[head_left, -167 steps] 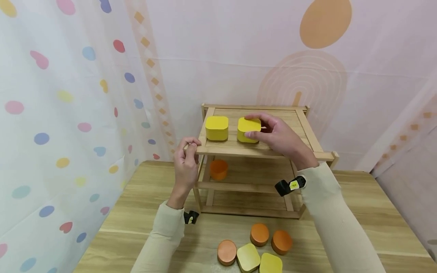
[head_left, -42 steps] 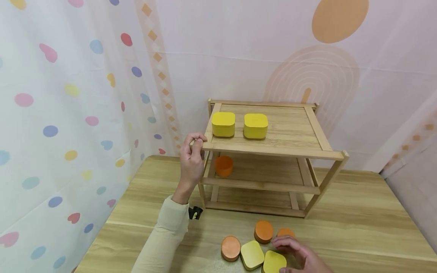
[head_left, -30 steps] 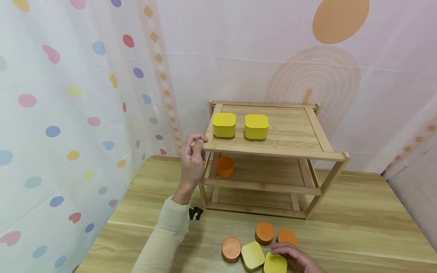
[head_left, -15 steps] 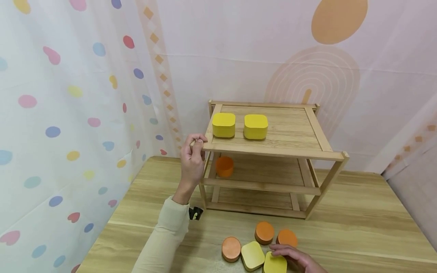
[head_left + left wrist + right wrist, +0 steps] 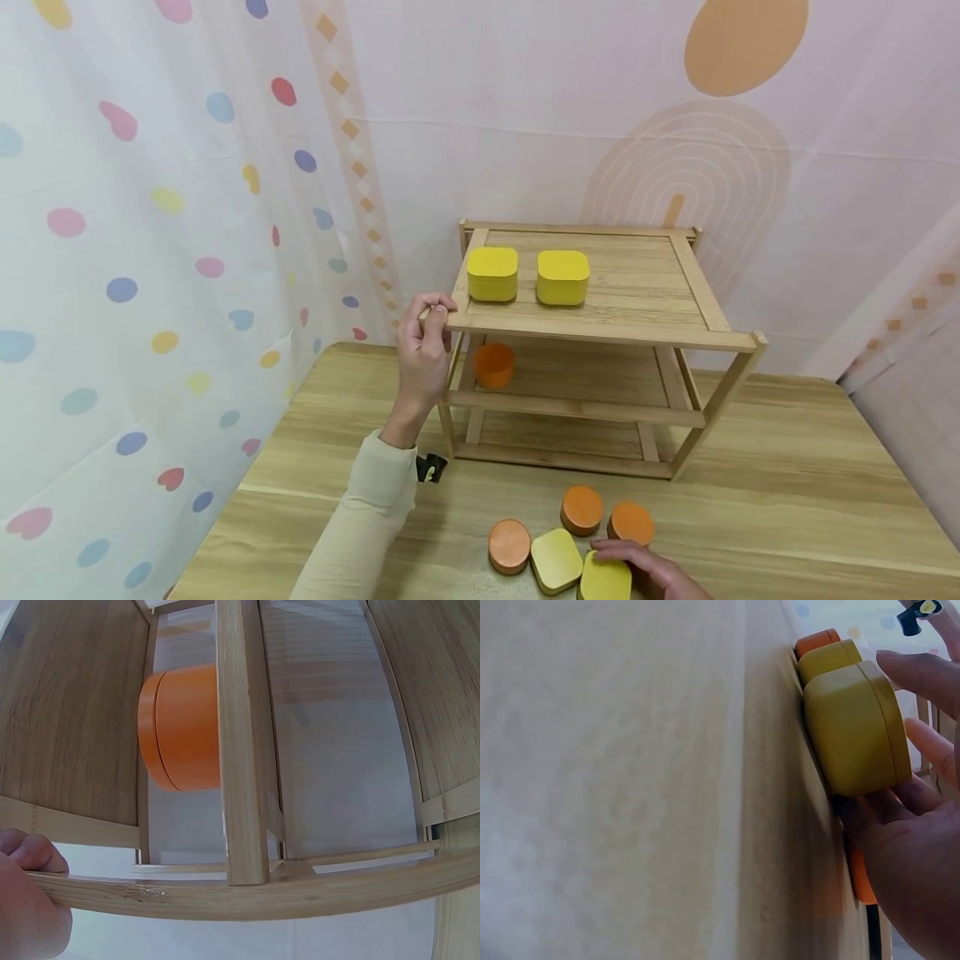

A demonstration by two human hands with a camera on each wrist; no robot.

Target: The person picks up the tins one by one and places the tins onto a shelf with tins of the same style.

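A wooden shelf rack has its left front corner gripped by my left hand, whose curled fingers show at the rail's end in the left wrist view. Down at the table's near side, my right hand curls round a yellow rounded-square box. The right wrist view has that box between the thumb and the other fingers of the hand, resting on the table. Two yellow boxes, one left and one right, stand apart on the top shelf.
An orange round box stands at the left of the middle shelf. Beside the held box lie another yellow box and orange round boxes at left, centre and right. A patterned curtain hangs behind.
My right hand has let go of the right yellow box on the top shelf and come down to a yellow box on the table. My left hand keeps its grip on the rack's corner.
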